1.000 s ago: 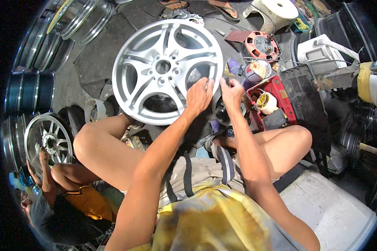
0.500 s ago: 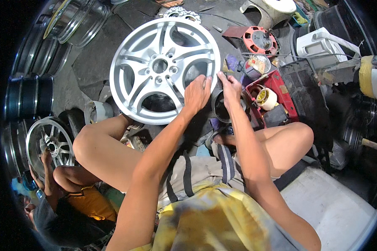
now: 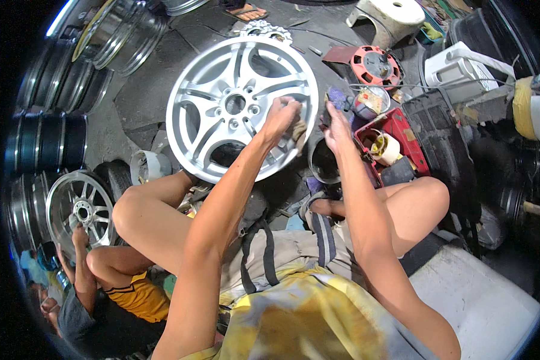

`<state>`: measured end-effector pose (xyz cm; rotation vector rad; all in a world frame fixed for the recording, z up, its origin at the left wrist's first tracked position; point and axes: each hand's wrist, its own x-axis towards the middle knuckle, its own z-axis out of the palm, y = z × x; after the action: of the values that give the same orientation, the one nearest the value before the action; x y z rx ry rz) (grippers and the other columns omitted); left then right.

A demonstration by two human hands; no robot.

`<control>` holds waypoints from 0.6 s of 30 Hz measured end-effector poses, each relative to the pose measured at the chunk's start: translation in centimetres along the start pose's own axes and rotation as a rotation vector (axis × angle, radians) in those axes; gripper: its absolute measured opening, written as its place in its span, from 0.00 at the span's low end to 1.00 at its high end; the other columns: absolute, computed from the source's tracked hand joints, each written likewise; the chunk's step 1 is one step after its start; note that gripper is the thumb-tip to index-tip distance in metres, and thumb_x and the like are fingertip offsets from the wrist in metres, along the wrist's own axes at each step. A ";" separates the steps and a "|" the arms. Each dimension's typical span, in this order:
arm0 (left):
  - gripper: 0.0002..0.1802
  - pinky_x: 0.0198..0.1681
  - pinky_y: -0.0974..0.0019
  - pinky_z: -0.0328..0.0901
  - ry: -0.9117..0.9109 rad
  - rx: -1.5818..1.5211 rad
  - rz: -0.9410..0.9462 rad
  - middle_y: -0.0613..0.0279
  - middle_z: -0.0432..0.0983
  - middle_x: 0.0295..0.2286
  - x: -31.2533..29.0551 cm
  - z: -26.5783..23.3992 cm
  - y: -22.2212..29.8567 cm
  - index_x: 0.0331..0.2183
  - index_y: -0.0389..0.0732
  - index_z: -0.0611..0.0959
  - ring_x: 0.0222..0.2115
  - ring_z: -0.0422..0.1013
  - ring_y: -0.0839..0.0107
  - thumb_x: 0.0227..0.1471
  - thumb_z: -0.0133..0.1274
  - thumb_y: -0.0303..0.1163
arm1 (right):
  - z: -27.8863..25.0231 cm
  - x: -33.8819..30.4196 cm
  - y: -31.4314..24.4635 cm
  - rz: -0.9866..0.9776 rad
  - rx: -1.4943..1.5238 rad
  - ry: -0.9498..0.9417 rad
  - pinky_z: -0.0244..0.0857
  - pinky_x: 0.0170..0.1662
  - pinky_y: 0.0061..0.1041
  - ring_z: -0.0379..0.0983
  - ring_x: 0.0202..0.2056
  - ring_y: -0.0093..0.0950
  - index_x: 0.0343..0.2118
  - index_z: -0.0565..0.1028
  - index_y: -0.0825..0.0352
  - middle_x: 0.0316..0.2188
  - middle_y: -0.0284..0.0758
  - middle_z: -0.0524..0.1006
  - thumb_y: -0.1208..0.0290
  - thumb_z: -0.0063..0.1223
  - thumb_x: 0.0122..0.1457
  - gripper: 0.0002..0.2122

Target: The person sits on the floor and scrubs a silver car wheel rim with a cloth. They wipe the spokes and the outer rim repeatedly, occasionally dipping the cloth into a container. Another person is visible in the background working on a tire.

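- On the floor, ahead of the person's bent knees: silver wheel [image 3: 186, 112], five paired spokes, face turned up toward the head. Support underneath hidden; exact tilt not readable.
- Round face, so no long axis across it; the axle line through the hub points roughly up at the viewer.
- Left hand [image 3: 280, 120]: over the wheel's right-hand spokes, inside the outer lip. Contact with the metal cannot be told.
- Left grip: fingers curled closed around a tan piece [image 3: 298, 134], blurred, its loose end trailing toward the near right lip.
- Key relation, as judged: the hub lies left and slightly ahead of the left grip. Left hand is clearly the nearer; the right stands outside the lip, with the wheel wholly to its left.
- Right hand [image 3: 337, 127]: thumb upward, grip closed on a dark piece [image 3: 326, 117], shown narrow side on. A gap separates it from the lip.
- Just beyond the right hand: purple cloth [image 3: 340, 99]; below it, dark round pot [image 3: 325, 162].
- Farther right on the floor: red tray [image 3: 416, 151] with a white cup in it; orange-red round part [image 3: 378, 66] ahead of that.
- Toward the floor's left edge: stacked wheels [image 3: 45, 141]; nearer, a co-worker's hand [image 3: 78, 236] at another wheel [image 3: 59, 195].
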<state>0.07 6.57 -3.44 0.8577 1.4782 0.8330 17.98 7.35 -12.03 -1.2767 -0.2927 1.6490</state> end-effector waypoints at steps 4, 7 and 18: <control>0.24 0.49 0.51 0.69 0.389 0.490 0.734 0.40 0.79 0.40 2.8 2.0 2.8 0.49 0.33 0.79 0.41 0.76 0.43 0.49 0.55 0.28 | -1.8 -0.9 0.1 -0.072 -0.210 0.060 0.68 0.43 0.29 0.75 0.39 0.27 0.50 0.75 0.66 0.42 0.36 0.80 0.66 0.55 0.67 0.13; 0.18 0.54 0.50 0.68 0.230 0.549 0.877 0.35 0.76 0.47 3.5 4.8 2.6 0.46 0.31 0.82 0.48 0.73 0.41 0.53 0.48 0.22 | -2.7 -2.8 0.1 -0.260 -0.548 0.168 0.68 0.46 0.31 0.75 0.39 0.29 0.52 0.72 0.66 0.40 0.40 0.80 0.73 0.57 0.63 0.15; 0.33 0.70 0.55 0.53 0.041 1.410 0.834 0.34 0.50 0.66 -5.4 5.7 -3.4 0.60 0.22 0.68 0.68 0.51 0.42 0.52 0.48 0.21 | -4.1 -4.6 -2.3 -0.510 -0.798 0.267 0.70 0.45 0.30 0.78 0.39 0.28 0.38 0.81 0.71 0.35 0.37 0.83 0.62 0.75 0.47 0.20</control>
<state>5.91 0.37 -4.29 2.6177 1.6427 0.2117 22.46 3.29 -9.45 -1.7860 -1.0865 0.9153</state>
